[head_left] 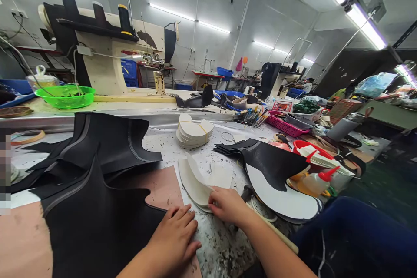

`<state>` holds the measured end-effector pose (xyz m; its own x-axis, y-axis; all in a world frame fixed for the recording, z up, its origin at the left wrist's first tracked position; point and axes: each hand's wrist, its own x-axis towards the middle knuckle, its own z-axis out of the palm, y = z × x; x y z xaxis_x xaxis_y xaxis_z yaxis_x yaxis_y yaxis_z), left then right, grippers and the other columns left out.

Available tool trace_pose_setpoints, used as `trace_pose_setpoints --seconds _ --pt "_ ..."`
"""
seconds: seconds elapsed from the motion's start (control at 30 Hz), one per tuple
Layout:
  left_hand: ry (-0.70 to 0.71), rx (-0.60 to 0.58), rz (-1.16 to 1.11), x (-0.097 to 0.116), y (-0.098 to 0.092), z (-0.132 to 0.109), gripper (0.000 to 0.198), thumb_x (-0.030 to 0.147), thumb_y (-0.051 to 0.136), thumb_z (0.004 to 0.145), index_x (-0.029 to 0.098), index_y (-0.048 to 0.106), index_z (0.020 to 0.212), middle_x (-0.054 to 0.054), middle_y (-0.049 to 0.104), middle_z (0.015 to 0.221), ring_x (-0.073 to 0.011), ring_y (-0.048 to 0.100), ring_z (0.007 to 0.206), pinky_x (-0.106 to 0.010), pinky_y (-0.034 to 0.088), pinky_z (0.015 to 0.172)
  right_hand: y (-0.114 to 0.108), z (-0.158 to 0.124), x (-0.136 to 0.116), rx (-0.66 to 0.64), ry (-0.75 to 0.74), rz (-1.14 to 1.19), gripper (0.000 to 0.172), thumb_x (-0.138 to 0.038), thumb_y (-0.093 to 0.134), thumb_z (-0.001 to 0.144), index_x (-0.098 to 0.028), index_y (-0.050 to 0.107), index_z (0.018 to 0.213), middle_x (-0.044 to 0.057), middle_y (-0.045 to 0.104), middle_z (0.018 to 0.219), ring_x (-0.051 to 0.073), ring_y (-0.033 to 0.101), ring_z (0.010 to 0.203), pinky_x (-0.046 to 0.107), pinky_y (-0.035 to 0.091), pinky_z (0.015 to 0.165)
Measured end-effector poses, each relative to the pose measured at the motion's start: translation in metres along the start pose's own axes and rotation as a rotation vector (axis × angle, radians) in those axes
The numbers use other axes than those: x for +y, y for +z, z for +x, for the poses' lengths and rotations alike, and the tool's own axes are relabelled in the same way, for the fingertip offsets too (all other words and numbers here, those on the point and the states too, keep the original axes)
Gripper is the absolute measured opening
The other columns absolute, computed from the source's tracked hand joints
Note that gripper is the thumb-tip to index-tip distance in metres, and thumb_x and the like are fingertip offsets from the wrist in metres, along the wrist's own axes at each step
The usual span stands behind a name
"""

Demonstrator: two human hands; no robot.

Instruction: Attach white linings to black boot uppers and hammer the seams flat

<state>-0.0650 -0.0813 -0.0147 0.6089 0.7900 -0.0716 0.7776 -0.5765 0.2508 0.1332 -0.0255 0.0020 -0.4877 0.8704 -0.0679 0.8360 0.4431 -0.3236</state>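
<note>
My right hand (228, 205) pinches the near edge of a curved white lining piece (197, 182) and lifts it off the thin stack on the bench. Flat on the right edge of a black leather cut piece (107, 221) rests my left hand (176, 236), its fingers stretched out and holding nothing. More black leather pieces (104, 141) with stitched seams lie behind it, over pinkish sheets (163, 184). Beyond the white pieces stands a banded stack of white curved pieces (194, 132). To the right, black pieces (273, 160) overlap a white curved panel (280, 202).
A hammer handle (276, 232) lies beside my right forearm. Glue bottles (317, 181) with red caps and a red bowl (301, 144) stand at right. A sewing machine (107, 63), green basket (67, 97) and pink basket (286, 125) are farther back.
</note>
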Motion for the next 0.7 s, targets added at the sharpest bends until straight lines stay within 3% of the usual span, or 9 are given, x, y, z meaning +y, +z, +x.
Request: trace_pose_setpoints --seconds 0.13,0.37,0.5,0.6,0.7 --pt "0.009 0.041 -0.002 -0.001 0.003 -0.001 0.031 0.034 0.059 0.081 0.02 0.057 0.109 -0.007 0.055 0.127 -0.0288 0.04 0.125 -0.049 0.026 0.102 0.002 0.002 0.0 0.014 0.066 -0.021 0.014 -0.016 0.054 0.074 -0.02 0.067 0.076 0.002 0.066 0.083 0.017 0.059 0.073 0.025 0.034 0.06" --pt "0.046 0.106 -0.034 -0.005 0.01 -0.003 0.029 0.039 0.053 0.084 0.021 0.057 0.107 -0.006 0.056 0.126 -0.0268 0.04 0.125 -0.045 0.025 0.102 0.005 0.005 0.012 0.024 0.146 -0.002 0.012 -0.014 0.056 0.073 -0.019 0.066 0.073 0.002 0.065 0.082 0.015 0.057 0.071 0.023 0.033 0.06" --pt "0.061 0.14 -0.029 -0.006 0.012 -0.003 0.03 0.04 0.054 0.084 0.021 0.057 0.107 -0.005 0.057 0.124 -0.0265 0.042 0.124 -0.044 0.024 0.102 0.005 0.003 0.014 0.015 0.129 0.035 0.003 -0.024 0.067 0.072 -0.022 0.066 0.073 -0.001 0.065 0.085 0.015 0.057 0.076 0.023 0.035 0.063" --pt "0.059 0.113 -0.009 -0.005 0.009 -0.002 0.03 0.04 0.053 0.085 0.022 0.057 0.108 -0.006 0.056 0.125 -0.0269 0.041 0.124 -0.044 0.025 0.102 0.005 0.003 0.014 0.013 0.116 0.047 0.017 -0.033 0.077 0.065 -0.023 0.066 0.075 -0.002 0.065 0.087 0.016 0.058 0.079 0.023 0.036 0.065" --pt "0.062 0.085 -0.004 -0.004 0.005 -0.002 0.03 0.04 0.051 0.085 0.021 0.057 0.108 -0.006 0.056 0.125 -0.0264 0.041 0.124 -0.044 0.025 0.102 0.006 0.005 0.016 0.013 0.116 0.046 0.017 -0.033 0.077 0.066 -0.023 0.067 0.075 -0.002 0.065 0.086 0.016 0.058 0.08 0.024 0.036 0.066"
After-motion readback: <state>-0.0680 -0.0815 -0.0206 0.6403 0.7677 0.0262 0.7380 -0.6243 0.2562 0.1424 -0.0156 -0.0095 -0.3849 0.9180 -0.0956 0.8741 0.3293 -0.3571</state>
